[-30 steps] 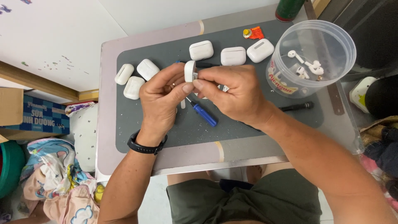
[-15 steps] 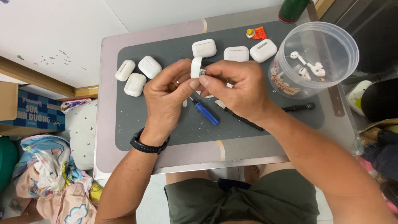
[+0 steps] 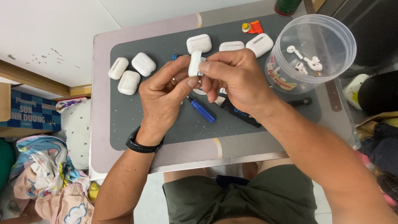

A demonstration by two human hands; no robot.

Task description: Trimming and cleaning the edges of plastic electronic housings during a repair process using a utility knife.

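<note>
Pinching one smooth white earbud case (image 3: 195, 63) between both hands, left hand (image 3: 166, 95) and right hand (image 3: 236, 79), you have bare grey mat (image 3: 137, 120) towards the desk (image 3: 99, 124) edge.

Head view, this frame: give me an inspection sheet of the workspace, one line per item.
Surface: grey mat on a small table.
Job's things: white earbud case held upright between both hands.
Clutter: six more white cases, three at the left and three at the top; blue screwdriver; clear tub with loose earbuds.
Grippers: left hand and right hand pinch the case.
Cables: nothing seen.
Surroundings: patterned cloth on the floor.
</note>
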